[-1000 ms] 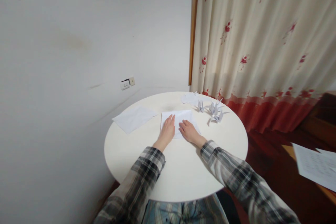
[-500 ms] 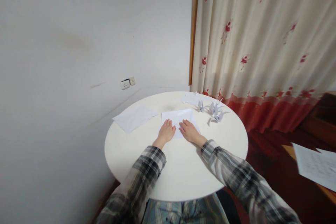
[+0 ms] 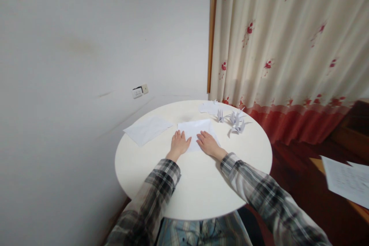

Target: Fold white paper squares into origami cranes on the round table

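Observation:
A sheet of white paper [image 3: 196, 126] lies flat on the round white table [image 3: 198, 184] in front of me. My left hand [image 3: 180, 143] rests palm down over the paper's left edge, its fingers stretched forward and thumb out to the right. On the right part of the same sheet lies my right hand [image 3: 208, 143], fingers extended and pointing left and away from me. Parts of the sheet's side edges are hidden beneath the hands. Neither hand holds anything.
Several folded paper cranes [image 3: 236, 122] stand at the table's right rear. Behind them lie more white papers [image 3: 205, 107]. Another white sheet [image 3: 148, 130] is at the left. The wall [image 3: 86, 96] borders the left side; a patterned curtain [image 3: 276, 65] hangs beyond the right.
My left hand has slid slightly left across the paper, and its fingers have spread a little. My right hand and the sheet have stayed in place.

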Demonstrator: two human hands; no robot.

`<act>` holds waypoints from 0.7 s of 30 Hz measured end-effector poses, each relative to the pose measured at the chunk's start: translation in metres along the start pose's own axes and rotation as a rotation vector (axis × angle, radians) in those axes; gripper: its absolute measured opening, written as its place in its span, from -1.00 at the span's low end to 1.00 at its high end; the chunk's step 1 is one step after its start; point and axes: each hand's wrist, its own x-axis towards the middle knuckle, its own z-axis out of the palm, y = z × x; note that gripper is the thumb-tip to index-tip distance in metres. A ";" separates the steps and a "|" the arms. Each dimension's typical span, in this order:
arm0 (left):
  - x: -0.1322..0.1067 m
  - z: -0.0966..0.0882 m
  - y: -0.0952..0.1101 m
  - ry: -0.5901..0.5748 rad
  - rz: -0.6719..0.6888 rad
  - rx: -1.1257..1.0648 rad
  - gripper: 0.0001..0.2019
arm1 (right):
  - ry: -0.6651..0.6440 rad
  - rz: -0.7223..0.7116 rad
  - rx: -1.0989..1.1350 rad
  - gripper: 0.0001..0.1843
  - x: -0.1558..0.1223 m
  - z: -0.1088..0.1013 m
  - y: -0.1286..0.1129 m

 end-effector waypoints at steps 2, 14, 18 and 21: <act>0.000 0.000 0.000 -0.002 -0.015 0.001 -0.36 | -0.014 0.037 0.007 -0.52 -0.001 0.000 -0.001; -0.001 0.003 -0.003 0.028 -0.072 -0.002 -0.28 | -0.076 0.251 -0.005 -0.25 0.001 -0.006 0.021; -0.001 0.001 -0.003 -0.004 -0.086 -0.005 -0.24 | -0.082 0.257 -0.007 -0.27 0.002 -0.004 0.029; -0.002 -0.001 -0.002 -0.015 -0.103 -0.009 -0.21 | -0.083 0.256 -0.003 -0.26 0.002 -0.003 0.030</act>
